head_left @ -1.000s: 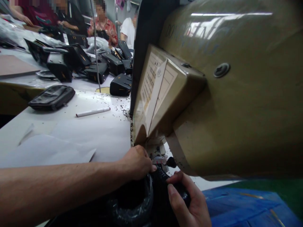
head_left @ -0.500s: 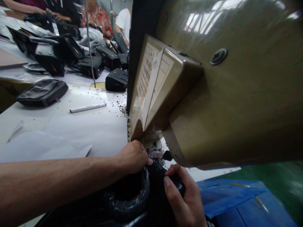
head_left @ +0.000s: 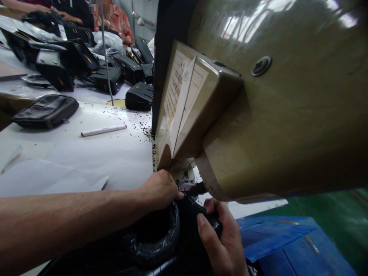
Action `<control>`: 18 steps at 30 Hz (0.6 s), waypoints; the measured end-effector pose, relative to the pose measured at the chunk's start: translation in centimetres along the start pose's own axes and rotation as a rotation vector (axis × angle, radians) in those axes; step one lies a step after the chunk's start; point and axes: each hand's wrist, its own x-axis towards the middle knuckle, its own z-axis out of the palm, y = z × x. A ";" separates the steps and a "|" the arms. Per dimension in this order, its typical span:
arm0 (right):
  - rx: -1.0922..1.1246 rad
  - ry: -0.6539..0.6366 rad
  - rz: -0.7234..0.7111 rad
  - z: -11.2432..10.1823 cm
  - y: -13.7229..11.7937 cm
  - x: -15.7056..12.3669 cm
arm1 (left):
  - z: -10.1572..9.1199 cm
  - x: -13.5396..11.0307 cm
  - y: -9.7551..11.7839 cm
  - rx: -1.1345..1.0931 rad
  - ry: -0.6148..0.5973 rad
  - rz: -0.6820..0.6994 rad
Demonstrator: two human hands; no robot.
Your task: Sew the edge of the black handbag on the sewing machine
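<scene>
A black handbag (head_left: 188, 249) lies at the bottom of the head view, its curved handle (head_left: 174, 230) wrapped in clear plastic. My left hand (head_left: 161, 189) reaches in from the left, closed on the bag's upper edge, thumb on top. On the bag's right side my right hand (head_left: 222, 237) grips a rounded black part between thumb and fingers. Just beyond both hands, the bag's edge sits under a large olive-coloured machine (head_left: 273, 130). A dark machine part (head_left: 198, 188) shows right beside that edge; whether it touches the bag I cannot tell.
Small black scraps (head_left: 146, 130) litter the white table (head_left: 94, 113) by the machine. A pen (head_left: 103, 130), paper sheets (head_left: 57, 172) and a black pouch (head_left: 47, 111) lie left. Several black bags (head_left: 106, 78) and people stand behind. Blue material (head_left: 287, 237) is at lower right.
The dark machine part now reaches further left along the bag's edge. My right fingers have shifted slightly on the bag; my left hand keeps its hold. The whole view has shifted a little.
</scene>
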 end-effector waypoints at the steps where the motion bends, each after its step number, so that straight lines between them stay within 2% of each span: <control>1: 0.004 0.002 0.003 0.1 0.0 0.0 | 0.0 0.0 0.0 0.004 -0.001 0.004; 9: -0.053 0.008 -0.047 0.1 0.1 -0.1 | 0.0 -0.2 0.0 0.005 0.014 0.028; 12: -0.068 0.001 -0.125 -0.2 0.5 -0.2 | 0.1 -0.5 0.0 0.009 0.042 0.042; 15: -0.061 0.047 -0.186 -0.3 1.1 -1.4 | 0.4 -1.6 0.1 0.030 0.060 0.081; 18: -0.021 0.154 -0.222 0.0 1.8 -3.8 | 0.9 -3.8 0.2 0.073 0.079 0.166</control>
